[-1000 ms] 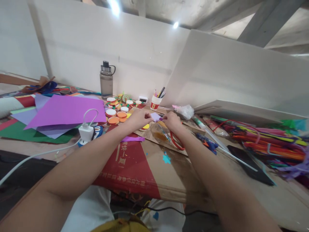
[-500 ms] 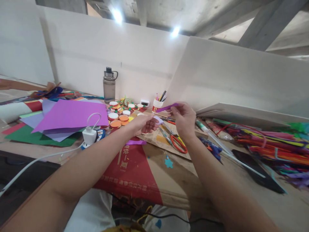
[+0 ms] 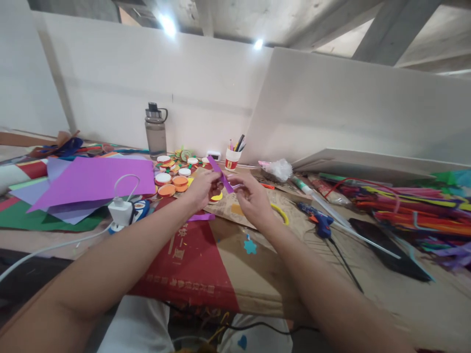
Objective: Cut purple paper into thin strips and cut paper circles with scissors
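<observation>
A narrow purple paper strip (image 3: 220, 173) stands slanted between my hands above the work surface. My left hand (image 3: 205, 190) pinches it near its middle, fingers curled behind it. My right hand (image 3: 253, 198) has its fingertips closed at the strip's lower end. A bit of pale lilac paper (image 3: 237, 186) shows by the right fingers, mostly hidden. Behind the right wrist, scissors show only a yellow handle loop (image 3: 281, 214). Another purple strip (image 3: 202, 217) lies under my left wrist. A blue flower-shaped cutout (image 3: 250, 245) lies on the cardboard (image 3: 263, 274) below my hands.
Round orange and white pieces (image 3: 167, 190) sit left of my hands, beside stacked coloured paper (image 3: 99, 176). A water bottle (image 3: 156, 132) and a pen cup (image 3: 232, 159) stand behind. To the right lie a glue gun (image 3: 322, 225) and pipe cleaners (image 3: 408, 220). A white charger (image 3: 120, 212) stands left.
My right hand has come left and down, bringing the purple strip to my left hand. The strip has turned from nearly level to a steep slant. The view has shifted slightly right.
</observation>
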Available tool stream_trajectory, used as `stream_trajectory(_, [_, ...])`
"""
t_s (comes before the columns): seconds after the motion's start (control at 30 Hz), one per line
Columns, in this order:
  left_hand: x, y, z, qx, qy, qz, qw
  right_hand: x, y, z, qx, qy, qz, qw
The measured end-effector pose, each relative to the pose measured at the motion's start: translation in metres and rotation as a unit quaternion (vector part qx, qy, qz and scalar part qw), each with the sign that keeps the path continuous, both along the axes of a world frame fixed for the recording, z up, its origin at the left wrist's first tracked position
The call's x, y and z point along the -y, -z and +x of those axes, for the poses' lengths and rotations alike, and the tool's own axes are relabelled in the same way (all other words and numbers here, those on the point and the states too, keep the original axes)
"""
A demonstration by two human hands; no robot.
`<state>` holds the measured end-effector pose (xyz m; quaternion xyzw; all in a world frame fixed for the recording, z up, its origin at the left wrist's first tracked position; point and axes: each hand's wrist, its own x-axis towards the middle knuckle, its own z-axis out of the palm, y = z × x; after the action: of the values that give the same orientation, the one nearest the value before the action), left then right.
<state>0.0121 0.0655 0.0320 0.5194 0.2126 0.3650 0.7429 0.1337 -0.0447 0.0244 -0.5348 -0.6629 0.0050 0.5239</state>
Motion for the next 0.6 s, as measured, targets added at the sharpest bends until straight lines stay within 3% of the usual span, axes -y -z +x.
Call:
stream_trajectory(0.17, [0.002,0.013,0.003,-0.121,-0.04,0.161,0.979,-0.005,0.006,-0.005,-0.099,0.023,-0.116,0.988])
stream_trajectory(0.23, [0.006,0.013,0.003,-0.153,-0.034,0.182,0.971,-0.008,0.009,-0.003,-0.107,0.022,-0.145,0.983])
stream_trajectory(0.6, [0.003,0.019,0.003,-0.112,-0.01,0.121,0.986,-0.018,0.021,0.005,-0.187,0.036,-0.099,0.977])
